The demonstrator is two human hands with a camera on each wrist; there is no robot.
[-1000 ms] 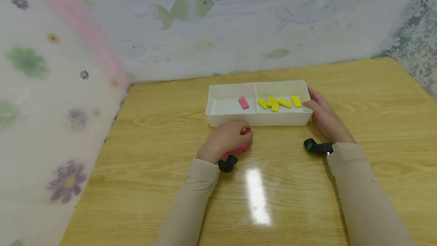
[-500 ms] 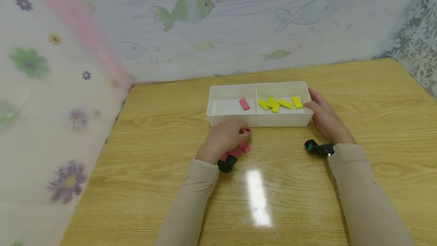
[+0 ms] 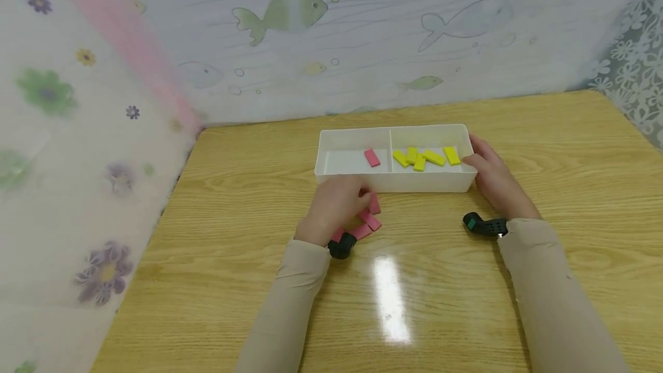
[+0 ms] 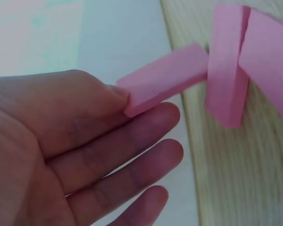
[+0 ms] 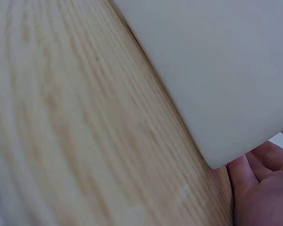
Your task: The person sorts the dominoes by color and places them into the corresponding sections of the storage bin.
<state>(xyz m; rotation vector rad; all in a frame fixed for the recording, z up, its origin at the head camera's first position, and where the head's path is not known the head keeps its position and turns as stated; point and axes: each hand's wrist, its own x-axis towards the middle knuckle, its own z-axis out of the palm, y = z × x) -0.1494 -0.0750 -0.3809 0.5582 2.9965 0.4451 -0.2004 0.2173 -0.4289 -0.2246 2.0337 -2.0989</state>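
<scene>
We are viewing a pink block (image 4: 162, 77) and a white box (image 3: 414, 182).
The flat, oblong block is being pinched at one end, near the upright, two-compartment box.

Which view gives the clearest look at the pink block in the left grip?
The left wrist view: the pink block shows large there, with the left grip pinching one end. The head view shows it small, partly covered by the grip; the right wrist view doesn't show it.

Left grip (image 3: 338, 203): thumb and forefinger pinching, near side of white box (image 3: 419, 182)
Right grip (image 3: 496, 180): holding white box's right end
Forearms (image 3: 554, 292): sleeved, extended toward white box
</scene>
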